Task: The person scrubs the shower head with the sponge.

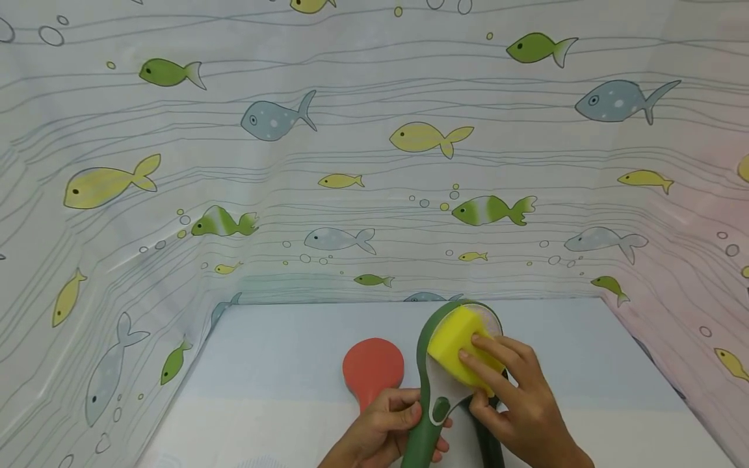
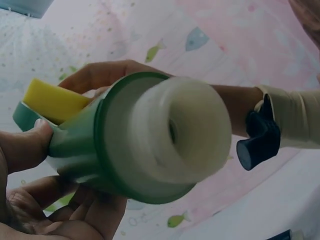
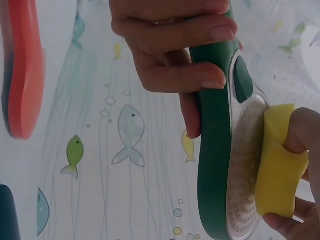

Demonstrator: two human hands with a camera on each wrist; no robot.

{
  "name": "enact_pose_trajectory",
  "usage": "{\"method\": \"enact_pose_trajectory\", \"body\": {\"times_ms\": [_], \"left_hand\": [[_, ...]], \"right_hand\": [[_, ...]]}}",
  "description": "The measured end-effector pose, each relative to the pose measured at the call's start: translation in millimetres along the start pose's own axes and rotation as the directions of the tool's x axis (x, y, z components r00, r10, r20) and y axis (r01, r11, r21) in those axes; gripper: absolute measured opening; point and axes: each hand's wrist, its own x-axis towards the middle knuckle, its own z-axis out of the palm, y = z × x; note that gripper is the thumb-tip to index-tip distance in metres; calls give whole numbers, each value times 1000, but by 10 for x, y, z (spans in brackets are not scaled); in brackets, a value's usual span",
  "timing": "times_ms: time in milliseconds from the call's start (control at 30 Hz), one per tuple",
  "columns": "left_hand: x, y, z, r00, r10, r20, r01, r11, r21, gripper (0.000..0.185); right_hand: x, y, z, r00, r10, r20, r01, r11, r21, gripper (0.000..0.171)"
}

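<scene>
A green and white handheld brush (image 1: 437, 383) (image 3: 220, 150) with a round head is held up over the table. My left hand (image 1: 389, 429) (image 3: 175, 55) grips its green handle (image 2: 125, 150), fingers curled round it. My right hand (image 1: 515, 403) pinches a yellow sponge (image 1: 459, 344) (image 3: 280, 165) (image 2: 52, 100) and presses it against the brush's round white face (image 3: 245, 170). The handle's hollow white end (image 2: 175, 130) faces the left wrist camera.
A red paddle-shaped object (image 1: 372, 367) (image 3: 22, 70) lies on the pale table (image 1: 281, 364) just left of the brush. A fish-patterned curtain (image 1: 351, 162) encloses the table at the back and on both sides. A dark strap clip (image 2: 260, 137) sits on the right wrist.
</scene>
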Motion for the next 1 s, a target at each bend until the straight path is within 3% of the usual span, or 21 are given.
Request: {"method": "enact_pose_trajectory", "body": {"times_ms": [267, 433, 500, 533, 600, 667, 700, 733, 767, 833, 900, 933, 1000], "left_hand": [[-15, 25, -61, 998, 48, 28, -47, 999, -14, 37], [-35, 48, -123, 993, 113, 20, -112, 994, -7, 40], [-35, 68, -138, 990, 139, 6, -139, 990, 12, 39], [-36, 75, -141, 989, 145, 5, -145, 989, 16, 39], [-34, 88, -147, 987, 157, 17, -158, 987, 24, 38], [-25, 98, -146, 987, 159, 37, -159, 987, 22, 38], [-21, 100, -144, 986, 160, 43, -161, 987, 20, 38], [-17, 98, -141, 987, 157, 45, -158, 987, 15, 37], [-13, 96, -136, 987, 155, 47, -156, 988, 11, 36], [-8, 81, -128, 987, 151, 56, -151, 988, 0, 36], [-7, 58, -122, 988, 139, 68, -138, 990, -15, 37], [-8, 46, -119, 989, 126, 76, -125, 992, -23, 38], [-9, 21, -112, 991, 106, 87, -103, 994, -32, 40]], "right_hand": [[-14, -24, 32, 992, -82, 98, 71, 991, 111, 34], [-61, -69, -27, 956, -161, 246, 85, 952, 295, 30], [-69, -96, -72, 921, -225, 317, 78, 906, 416, 28], [-70, -113, -95, 899, -262, 350, 64, 870, 489, 29], [-64, -161, -149, 852, -291, 435, -57, 774, 630, 36], [-24, -177, -205, 833, -345, 433, -67, 714, 697, 40], [2, -181, -240, 837, -341, 427, -79, 698, 712, 41], [26, -183, -285, 853, -311, 420, -88, 706, 702, 40], [50, -171, -329, 876, -272, 398, -78, 736, 673, 40], [94, -110, -400, 935, -194, 298, 5, 845, 535, 37], [101, -49, -452, 972, -35, 233, -54, 930, 363, 39], [95, -9, -462, 981, 31, 189, -82, 960, 267, 40], [74, 70, -459, 985, 131, 114, -145, 982, 124, 47]]}}
